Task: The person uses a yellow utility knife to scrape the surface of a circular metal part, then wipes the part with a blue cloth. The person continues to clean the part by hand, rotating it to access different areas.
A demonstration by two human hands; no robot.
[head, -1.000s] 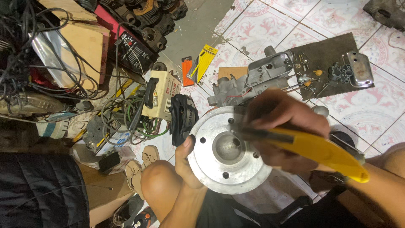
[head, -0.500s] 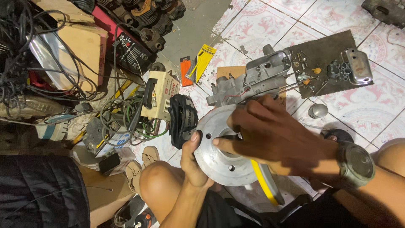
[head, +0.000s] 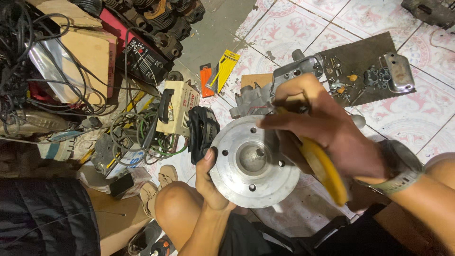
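Evidently round metal disc, several holes.

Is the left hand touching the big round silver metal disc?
Touching. The head view shows the left hand gripping the round silver metal disc at its left rim, with the thumb pressed flat on its face.

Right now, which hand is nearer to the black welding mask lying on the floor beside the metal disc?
Left. The left hand grips the metal disc's rim just below the black welding mask. The right hand, holding a yellow-handled tool, is over the disc's far side.
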